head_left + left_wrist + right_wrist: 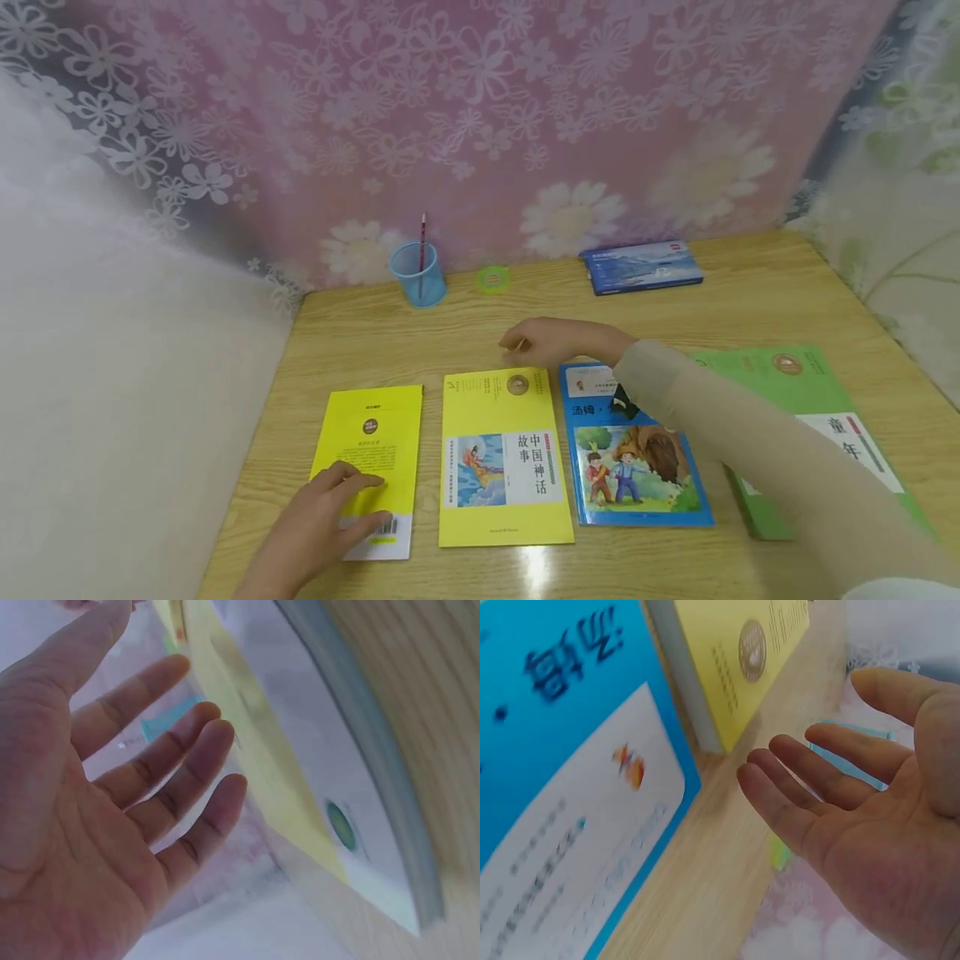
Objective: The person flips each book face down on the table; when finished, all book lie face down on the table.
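Four books lie on the wooden table (352, 333); with the middle yellow book (498, 467) as clock centre, a second yellow book (371, 417), barcode side up, is at nine o'clock, a blue book (633, 475) at three, and a green book (806, 387) farther out at three, partly behind the right sleeve (757, 433). The left hand (324, 510), fingers spread and grasping nothing, is over the second yellow book's eight o'clock part (whether it touches, I cannot tell). The right hand (555, 340) hovers at one o'clock, fingers loose, palm bare. At eleven stands a cup (431, 287) with a pencil (423, 237); a box (643, 268) lies beyond, at one
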Tool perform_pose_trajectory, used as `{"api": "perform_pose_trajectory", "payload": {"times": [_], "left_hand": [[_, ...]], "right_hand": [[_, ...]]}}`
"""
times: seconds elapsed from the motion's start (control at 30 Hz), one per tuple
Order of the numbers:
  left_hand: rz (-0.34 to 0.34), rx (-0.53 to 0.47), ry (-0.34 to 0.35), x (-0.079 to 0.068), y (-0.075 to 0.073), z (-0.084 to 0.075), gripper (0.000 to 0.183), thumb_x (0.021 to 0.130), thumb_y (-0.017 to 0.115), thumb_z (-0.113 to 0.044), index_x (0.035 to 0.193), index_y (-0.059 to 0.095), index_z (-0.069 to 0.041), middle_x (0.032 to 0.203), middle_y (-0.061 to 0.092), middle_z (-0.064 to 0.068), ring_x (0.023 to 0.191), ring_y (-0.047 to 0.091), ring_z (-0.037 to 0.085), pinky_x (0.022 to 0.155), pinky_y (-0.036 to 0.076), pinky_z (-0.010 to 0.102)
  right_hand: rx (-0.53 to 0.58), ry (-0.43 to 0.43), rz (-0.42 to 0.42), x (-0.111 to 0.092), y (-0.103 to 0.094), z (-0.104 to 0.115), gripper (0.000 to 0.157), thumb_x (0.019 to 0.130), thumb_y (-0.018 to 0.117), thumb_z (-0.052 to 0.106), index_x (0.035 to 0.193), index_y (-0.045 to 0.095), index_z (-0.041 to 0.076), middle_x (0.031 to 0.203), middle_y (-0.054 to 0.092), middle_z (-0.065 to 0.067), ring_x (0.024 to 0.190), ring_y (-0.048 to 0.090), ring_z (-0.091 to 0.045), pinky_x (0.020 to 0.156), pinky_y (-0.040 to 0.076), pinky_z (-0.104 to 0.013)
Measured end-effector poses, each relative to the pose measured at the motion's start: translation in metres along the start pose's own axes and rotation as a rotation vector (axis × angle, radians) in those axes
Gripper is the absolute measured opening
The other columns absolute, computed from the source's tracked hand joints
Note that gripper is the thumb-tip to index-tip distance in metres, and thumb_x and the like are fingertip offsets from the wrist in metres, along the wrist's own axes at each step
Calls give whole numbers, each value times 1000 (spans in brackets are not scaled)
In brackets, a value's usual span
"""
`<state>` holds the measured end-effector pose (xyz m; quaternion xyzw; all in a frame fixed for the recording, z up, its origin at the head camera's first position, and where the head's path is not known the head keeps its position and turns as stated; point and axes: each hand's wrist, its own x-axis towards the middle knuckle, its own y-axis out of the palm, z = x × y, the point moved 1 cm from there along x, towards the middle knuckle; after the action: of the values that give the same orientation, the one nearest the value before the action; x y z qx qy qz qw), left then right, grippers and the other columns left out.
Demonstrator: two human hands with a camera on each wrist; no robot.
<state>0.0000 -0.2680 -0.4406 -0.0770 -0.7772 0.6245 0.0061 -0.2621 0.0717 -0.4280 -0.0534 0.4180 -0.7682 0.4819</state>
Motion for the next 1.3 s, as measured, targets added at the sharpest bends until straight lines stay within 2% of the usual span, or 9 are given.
{"api": "perform_pose_trajectory", "payload": {"times": [0.17, 0.3, 0.5, 0.6, 0.7, 0.73, 0.9, 1.1, 1.3], "left_hand": [[118, -69, -84, 5, -1, -20, 45, 83, 83, -58, 119, 75, -32, 100, 66, -18, 85, 57, -1, 77, 55, 25], [166, -110, -31, 8, 0, -32, 49, 85, 80, -61, 122, 74, -29, 95, 65, -18, 77, 54, -2, 69, 50, 21], [183, -104, 46, 12, 9, -44, 57, 82, 78, -67, 122, 75, -26, 93, 62, -17, 75, 50, -1, 67, 46, 21], [185, -69, 67, 13, 15, -48, 60, 79, 80, -70, 121, 75, -27, 88, 58, -16, 75, 48, 1, 67, 44, 22], [199, -53, 69, 13, 20, -53, 63, 75, 82, -71, 119, 75, -28, 88, 58, -15, 76, 47, 4, 68, 43, 25], [207, -50, 68, 13, 21, -56, 65, 73, 83, -73, 119, 74, -28, 89, 59, -15, 77, 48, 5, 70, 45, 26], [245, -21, 73, 15, 25, -66, 71, 68, 86, -74, 115, 71, -24, 97, 64, -14, 81, 50, 7, 76, 50, 31], [240, -10, 84, 16, 30, -70, 64, 71, 92, -59, 113, 66, -18, 93, 63, -13, 78, 49, 6, 72, 48, 26], [336, -171, 43, 18, 28, -69, 53, 78, 91, -49, 109, 62, -17, 82, 57, -12, 71, 49, 5, 64, 42, 22]], "right_hand": [[-5, -9, 2, -16, -12, -14, 55, 111, 51, 33, 155, 48, 0, 159, 50, -22, 141, 57, -38, 114, 51, -52], [25, 3, -4, -24, -17, -19, 53, 111, 53, 31, 153, 51, -1, 156, 54, -21, 141, 57, -38, 113, 51, -53], [56, 10, 8, -27, -15, -21, 46, 111, 55, 30, 147, 60, 3, 148, 63, -16, 132, 65, -30, 109, 55, -49], [29, -11, 30, -25, -13, -22, 35, 111, 54, 30, 124, 73, 3, 106, 72, -3, 96, 67, -18, 90, 57, -37], [19, -15, 60, -24, -10, -23, 36, 111, 54, 29, 101, 74, 1, 75, 49, 2, 69, 46, -14, 72, 43, -31], [31, -8, 75, -24, -9, -22, 37, 111, 53, 29, 96, 72, 1, 72, 43, 0, 66, 40, -15, 70, 39, -31], [114, 73, 85, -24, -7, -19, 33, 110, 55, 28, 100, 78, 7, 75, 55, 0, 67, 46, -16, 72, 42, -31], [182, 114, 89, -22, -2, -13, 42, 108, 59, 27, 72, 61, 7, 61, 36, 4, 58, 30, -15, 68, 39, -31], [189, 136, 74, -22, -2, -10, 47, 107, 61, 26, 63, 49, 15, 59, 30, 5, 57, 25, -14, 67, 37, -33]]}}
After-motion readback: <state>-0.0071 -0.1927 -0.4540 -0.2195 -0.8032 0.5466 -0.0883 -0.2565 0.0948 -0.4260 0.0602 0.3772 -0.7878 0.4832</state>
